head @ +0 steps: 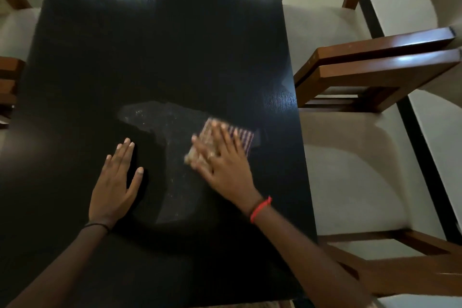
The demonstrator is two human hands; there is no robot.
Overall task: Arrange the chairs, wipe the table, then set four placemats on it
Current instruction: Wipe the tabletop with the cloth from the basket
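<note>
- The right grip [220, 160] lies flat on the striped cloth [242, 136], fingers straight and spread. It is released rather than clenched and presses the cloth down without curling round it. Its outline is blurred.
- The cloth sits directly under that palm and its fingers, and only its far corner shows past the fingertips. It is near the right edge of the dark surface [150, 45].
- The left grip [116, 182] is also released. It lies flat on the surface well to the left of the cloth, holds nothing, and probably serves as a brace.
- Only flat pressure holds the cloth, so it may bunch or slide out from under the palm and leave bare skin smearing the gloss.
- A dull dusty patch [155, 117] lies between the two grips and runs on beyond them. A short stroke could leave part of it behind.
- A stroke toward the right edge could push grit onto the pale seat of the chair [350, 170] just beside it.
- No placemats are in view.
</note>
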